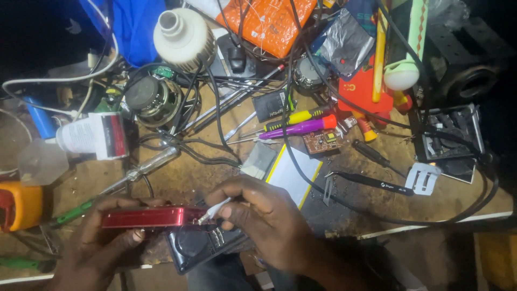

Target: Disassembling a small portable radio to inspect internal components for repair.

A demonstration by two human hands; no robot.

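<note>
A slim red device (146,217) sits edge-up at the near side of the workbench (177,180), clamped lengthwise in my left hand (99,240), thumb beneath and fingers across the top, which looks meant to steady it and turn its end toward the other hand. My right hand (266,221) pinches a thin white tool (214,210) between thumb and forefinger, tip touching the device's right end. Just below lies a dark open casing (199,245), partly under my right hand. Beyond, a white-and-yellow flat pack (293,175), black tweezers (371,183), a small brown circuit board (322,141) and a purple screwdriver (299,128) crowd the bench, with cables looping through. The only open room is the bare strip between hands and clutter; the bench edge runs close under my wrists.
</note>
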